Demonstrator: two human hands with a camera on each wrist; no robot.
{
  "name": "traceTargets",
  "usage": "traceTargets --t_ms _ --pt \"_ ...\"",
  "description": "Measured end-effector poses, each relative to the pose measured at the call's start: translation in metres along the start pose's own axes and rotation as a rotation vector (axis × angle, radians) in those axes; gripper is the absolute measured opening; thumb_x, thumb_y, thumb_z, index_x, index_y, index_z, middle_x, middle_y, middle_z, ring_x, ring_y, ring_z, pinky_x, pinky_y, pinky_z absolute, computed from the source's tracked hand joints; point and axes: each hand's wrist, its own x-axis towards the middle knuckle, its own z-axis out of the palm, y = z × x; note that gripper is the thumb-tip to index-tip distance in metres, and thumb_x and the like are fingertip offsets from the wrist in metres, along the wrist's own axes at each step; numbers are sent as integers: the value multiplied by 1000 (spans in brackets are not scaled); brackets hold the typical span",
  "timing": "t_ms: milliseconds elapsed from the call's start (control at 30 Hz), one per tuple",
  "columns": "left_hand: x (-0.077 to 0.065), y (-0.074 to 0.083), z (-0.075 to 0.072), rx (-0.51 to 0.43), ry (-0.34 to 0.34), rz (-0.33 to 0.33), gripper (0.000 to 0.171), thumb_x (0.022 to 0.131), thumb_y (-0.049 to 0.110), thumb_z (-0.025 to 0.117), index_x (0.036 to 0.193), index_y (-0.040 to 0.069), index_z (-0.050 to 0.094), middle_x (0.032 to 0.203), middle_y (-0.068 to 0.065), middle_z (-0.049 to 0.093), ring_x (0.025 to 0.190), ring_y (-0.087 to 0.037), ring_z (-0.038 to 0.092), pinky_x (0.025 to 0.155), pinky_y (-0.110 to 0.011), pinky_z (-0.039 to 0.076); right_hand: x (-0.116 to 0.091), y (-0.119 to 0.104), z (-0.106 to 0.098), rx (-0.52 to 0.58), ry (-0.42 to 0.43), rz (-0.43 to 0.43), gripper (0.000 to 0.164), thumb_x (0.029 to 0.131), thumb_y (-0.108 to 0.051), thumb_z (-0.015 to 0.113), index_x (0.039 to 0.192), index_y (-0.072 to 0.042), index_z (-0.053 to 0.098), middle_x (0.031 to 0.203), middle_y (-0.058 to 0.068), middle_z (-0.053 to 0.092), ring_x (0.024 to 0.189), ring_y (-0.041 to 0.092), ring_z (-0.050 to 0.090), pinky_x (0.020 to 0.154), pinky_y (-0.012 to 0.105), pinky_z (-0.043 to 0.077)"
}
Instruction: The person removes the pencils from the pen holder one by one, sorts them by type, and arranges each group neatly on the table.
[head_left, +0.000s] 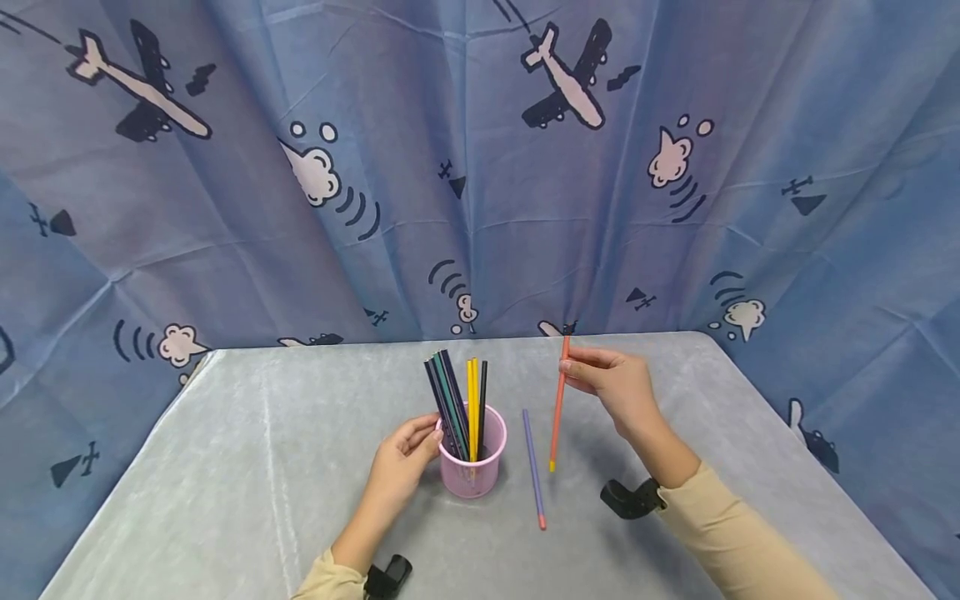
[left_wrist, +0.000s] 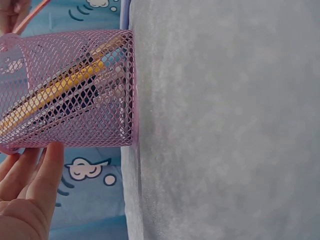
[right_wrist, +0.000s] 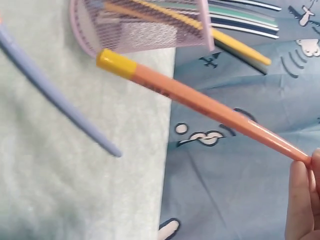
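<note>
My right hand (head_left: 617,385) pinches an orange pencil (head_left: 558,408) near its top. The pencil hangs nearly upright, its yellow end down, over the table. Fingertips of my left hand (head_left: 405,458) touch the left side of a pink mesh pencil cup (head_left: 471,482), close to its rim. In the left wrist view those fingers look fairly straight against the mesh (left_wrist: 100,135). Several dark, green and yellow pencils (head_left: 472,400) stand in the cup, most leaning left. A purple pencil (head_left: 533,467) with a pinkish end lies on the table between the cup and my right hand.
The table (head_left: 225,483) has a pale grey cloth over it. Behind it hangs a blue curtain (head_left: 465,167) printed with airplanes and clouds. Black wrist devices sit on my left wrist (head_left: 388,577) and right wrist (head_left: 632,500).
</note>
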Motion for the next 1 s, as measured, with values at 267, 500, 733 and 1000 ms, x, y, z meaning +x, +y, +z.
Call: traceTargets --t_ms 267,500,733,1000 --pt "2 1 0 1 1 -4 38 99 12 61 130 -10 57 127 -28 64 111 -32 68 91 -24 60 6 17 -2 -24 -46 76 44 91 -6 70 128 14 58 89 -7 74 78 0 71 79 21 62" --pt "1 0 -1 1 -4 -2 39 99 13 61 130 -10 57 127 -28 64 113 -35 67 92 -25 60 12 31 -1 -27 -70 148 43 91 -4 70 128 14 58 92 -3 74 79 1 70 78 21 62" --pt "2 1 1 -2 2 -4 39 98 13 62 129 -10 57 127 -28 64 112 -35 67 91 -26 60 17 46 -1 -72 -96 168 40 90 -2 70 125 15 59 96 2 74 79 3 70 77 21 63" --pt "3 1 1 -2 22 -13 36 98 11 62 127 -9 59 124 -27 66 109 -34 68 89 -27 61 19 53 0 -72 -130 169 39 90 2 69 123 19 58 89 2 73 77 4 69 76 23 63"
